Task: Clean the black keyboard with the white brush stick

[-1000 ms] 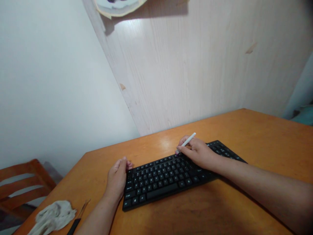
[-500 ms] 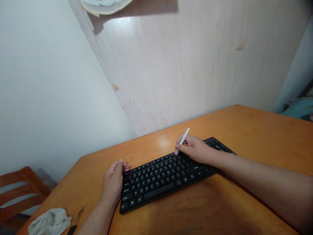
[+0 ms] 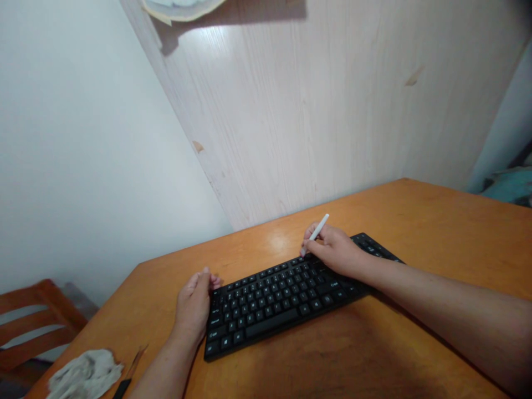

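A black computer keyboard [image 3: 266, 302] lies at a slant on the wooden table. My right hand [image 3: 334, 249] is closed around a slim white pen-like stick [image 3: 320, 226], which leans up to the right. Its lower tip points down at the keyboard's back row of keys; whether it touches them cannot be told. The right wrist hangs over the keyboard's right part and hides some keys. Against the keyboard's left edge rests my left hand [image 3: 194, 302], fingers curled in at the back corner and holding that end.
At the table's [image 3: 440, 233] lower left lie a crumpled pale cloth [image 3: 85, 374] and a thin tool with a black handle [image 3: 122, 389]. A wooden chair [image 3: 37, 316] stands beyond the left edge. The wall panel [image 3: 316, 122] borders the table's back.
My right hand has shifted slightly back and right with the white stick, which now tilts more to the right. My left hand and the keyboard stay nearly in place.
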`<state>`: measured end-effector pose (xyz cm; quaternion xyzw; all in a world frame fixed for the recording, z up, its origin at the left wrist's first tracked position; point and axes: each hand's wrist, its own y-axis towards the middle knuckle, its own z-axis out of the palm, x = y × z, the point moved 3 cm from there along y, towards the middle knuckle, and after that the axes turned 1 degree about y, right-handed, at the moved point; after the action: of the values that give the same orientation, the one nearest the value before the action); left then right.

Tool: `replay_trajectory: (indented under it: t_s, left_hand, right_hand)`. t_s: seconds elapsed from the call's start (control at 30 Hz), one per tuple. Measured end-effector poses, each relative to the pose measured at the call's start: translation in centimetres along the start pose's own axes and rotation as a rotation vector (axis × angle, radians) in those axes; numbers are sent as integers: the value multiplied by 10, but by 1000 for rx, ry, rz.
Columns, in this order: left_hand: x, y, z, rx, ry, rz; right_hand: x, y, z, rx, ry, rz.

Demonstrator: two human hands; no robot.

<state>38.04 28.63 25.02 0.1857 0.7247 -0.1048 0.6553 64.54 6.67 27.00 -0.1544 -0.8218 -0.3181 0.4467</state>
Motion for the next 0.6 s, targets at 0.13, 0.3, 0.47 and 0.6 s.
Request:
replay_trajectory:
  t_s: [0.13, 0.3, 0.47, 0.6]
  left_hand:
    - [0, 0, -1, -12, 21, 6]
    - [0, -1, 0, -23, 17, 17]
    - [0, 0, -1, -30, 38, 25]
    - [2, 1, -1, -23, 32, 27]
  right_hand:
    - [2, -2, 3, 73, 16, 5]
    - [-2, 0, 0, 7, -2, 17]
    - [-3, 2, 0, 31, 114, 36]
    - [-5, 0, 2, 64, 67, 8]
